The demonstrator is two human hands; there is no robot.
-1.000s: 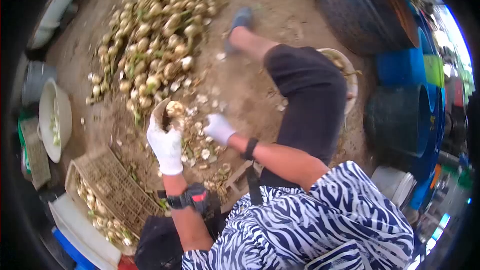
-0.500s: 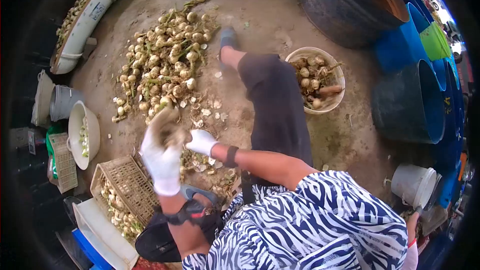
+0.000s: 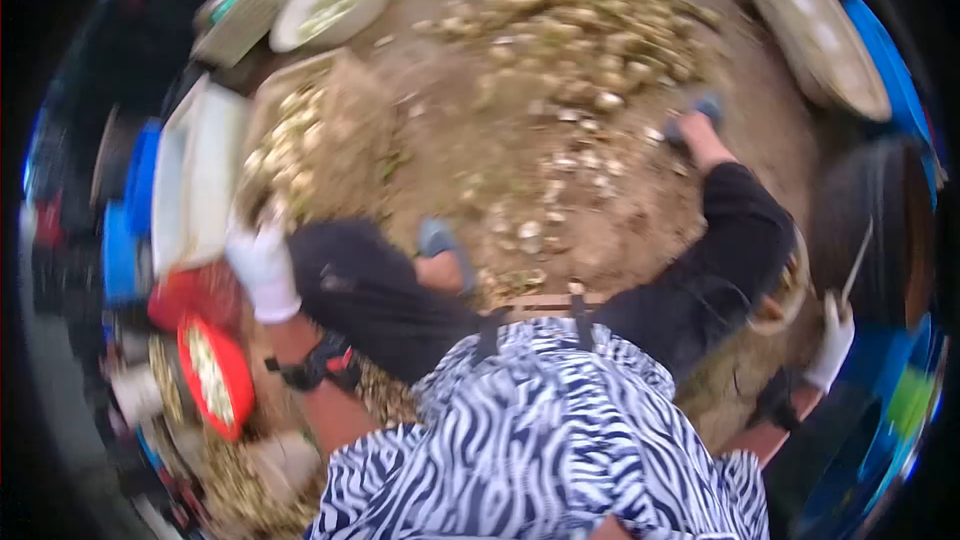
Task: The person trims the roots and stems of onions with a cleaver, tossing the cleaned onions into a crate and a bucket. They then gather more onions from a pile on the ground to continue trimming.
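Note:
My left hand (image 3: 262, 268), in a white glove, is at the near end of a woven basket (image 3: 350, 120) of pale onion-like bulbs (image 3: 290, 155). Blur hides its fingers and anything between them. Far to the right, my right hand (image 3: 832, 345), also gloved, is closed on a thin, pale, blade-like thing (image 3: 858, 260) that points up and away. Beside that hand and my right knee stands a white bucket (image 3: 797, 285), partly hidden by my leg.
A large heap of bulbs (image 3: 610, 25) lies on the floor ahead, with pale trimmings (image 3: 585, 160) nearer my feet. Left are a white tub (image 3: 200, 175), a red bowl (image 3: 213, 380) and a pale basin (image 3: 335, 0). A dark drum (image 3: 870, 230) stands right.
The view has swung left and blurred. My hands, close together near the heap before, are now far apart: left at the basket, right beside the white bucket.

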